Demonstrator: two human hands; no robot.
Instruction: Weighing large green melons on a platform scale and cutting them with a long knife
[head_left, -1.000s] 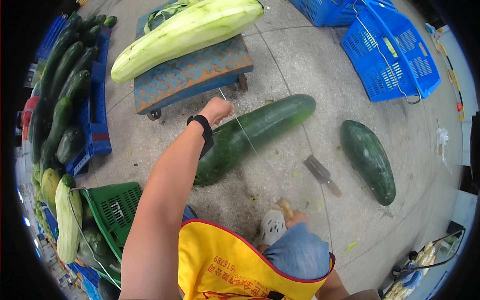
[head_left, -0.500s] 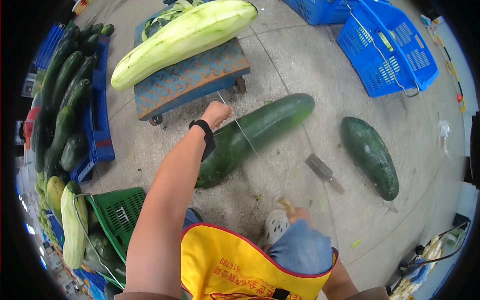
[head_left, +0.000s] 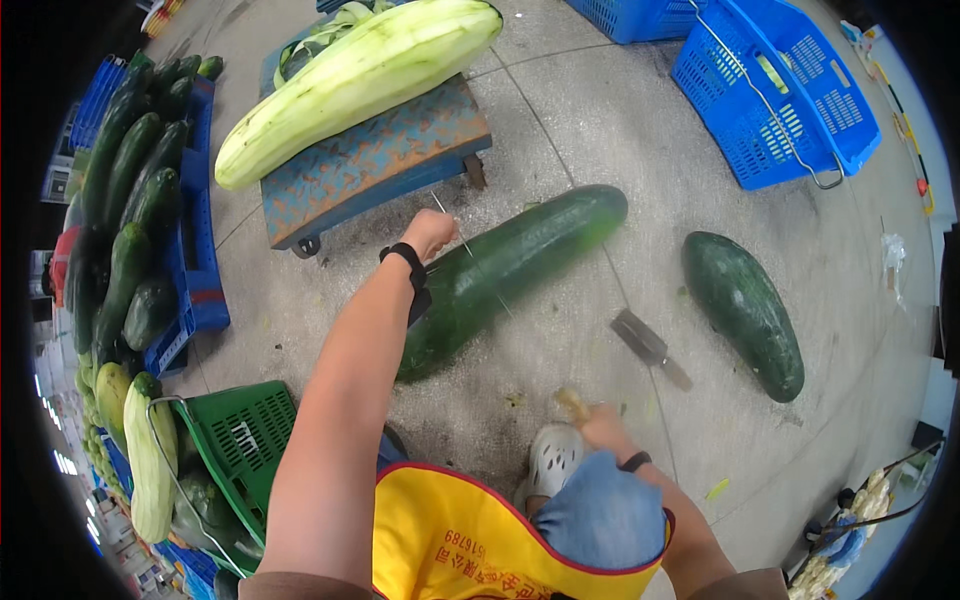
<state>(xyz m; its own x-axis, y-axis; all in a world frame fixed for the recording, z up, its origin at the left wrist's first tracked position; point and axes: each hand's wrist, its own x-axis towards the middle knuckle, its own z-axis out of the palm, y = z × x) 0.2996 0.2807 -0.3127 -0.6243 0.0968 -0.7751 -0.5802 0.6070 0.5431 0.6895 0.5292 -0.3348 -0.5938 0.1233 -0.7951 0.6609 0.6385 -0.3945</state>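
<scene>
A big dark green winter melon (head_left: 500, 255) lies slantwise on the floor ahead of me. My left hand (head_left: 431, 232) is a closed fist at its far side. A thin, straight, pale line (head_left: 468, 247), like a blade seen edge-on or a taut wire, passes beside the fist and crosses the melon. Its near part fades from sight. My right hand (head_left: 606, 430), slightly blurred, is closed around a tan handle (head_left: 573, 405), roughly in line with that pale strip. What the left fingers grip is hidden. A cleaver (head_left: 640, 338) lies flat to the right of the melon.
Another winter melon (head_left: 745, 315) rests at right. A peeled, pale one (head_left: 360, 90) lies on a rusty blue low platform (head_left: 380, 160). Blue baskets (head_left: 760, 110) stand far right. A blue crate (head_left: 205, 200) with several green melons and a green basket (head_left: 240, 440) are at left.
The view has shifted slightly. My right wrist, with a dark band, and forearm now show beyond my knee. The left fist stays near the same spot on the melon.
</scene>
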